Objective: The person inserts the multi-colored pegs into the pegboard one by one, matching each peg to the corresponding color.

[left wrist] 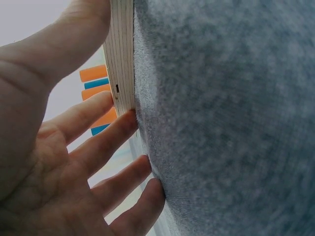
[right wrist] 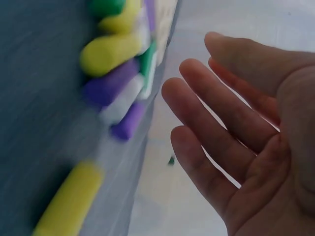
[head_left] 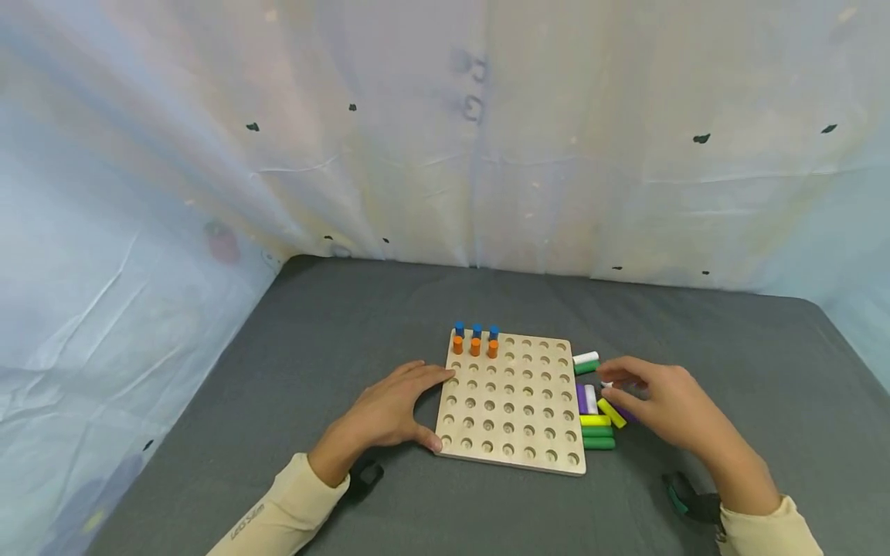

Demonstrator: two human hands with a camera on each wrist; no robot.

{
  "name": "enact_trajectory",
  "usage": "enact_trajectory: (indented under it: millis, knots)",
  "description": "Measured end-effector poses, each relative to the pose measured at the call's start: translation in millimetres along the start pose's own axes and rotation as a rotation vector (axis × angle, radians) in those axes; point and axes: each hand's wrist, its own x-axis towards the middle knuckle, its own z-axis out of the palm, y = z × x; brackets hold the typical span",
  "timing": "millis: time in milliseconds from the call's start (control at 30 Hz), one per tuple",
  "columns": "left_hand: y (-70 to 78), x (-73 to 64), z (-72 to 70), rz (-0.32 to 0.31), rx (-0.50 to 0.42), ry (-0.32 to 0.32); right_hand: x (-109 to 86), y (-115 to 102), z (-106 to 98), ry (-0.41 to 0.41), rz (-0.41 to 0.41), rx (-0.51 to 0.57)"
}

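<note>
A square wooden pegboard (head_left: 511, 398) with rows of round holes lies on the dark cloth. Three blue pegs (head_left: 476, 330) stand in its far row at the left, with three orange pegs (head_left: 475, 347) in the row before them. My left hand (head_left: 389, 405) touches the board's left edge, thumb near the front corner; in the left wrist view its fingers (left wrist: 103, 147) are spread at the edge. Over the loose pegs on the right hovers my right hand (head_left: 664, 401), fingers loosely bent, and the right wrist view shows nothing in it. A yellow peg (head_left: 612, 414) lies beneath it.
Along the board's right edge lie green pegs (head_left: 599, 443), another yellow peg (head_left: 594, 421), a purple peg (head_left: 582, 399) and white pegs (head_left: 585, 358). A single yellow peg (right wrist: 71, 201) lies apart in the right wrist view. Pale sheeting (head_left: 473, 154) hangs behind the table.
</note>
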Motion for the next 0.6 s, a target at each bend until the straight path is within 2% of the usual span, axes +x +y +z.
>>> enact_trajectory:
  millis: [233,433,600]
  knots:
    - [1.4,-0.2,1.5,-0.002,0.000,0.004,-24.8,25,0,0.022,0.059,-0.044]
    - [2.2,-0.7,1.9,-0.007,-0.004,0.004,-36.1,40,-8,-0.041,0.147,-0.024]
    - [0.9,0.1,1.6,-0.013,-0.001,0.007,-38.1,51,-12,-0.076,0.162,-0.030]
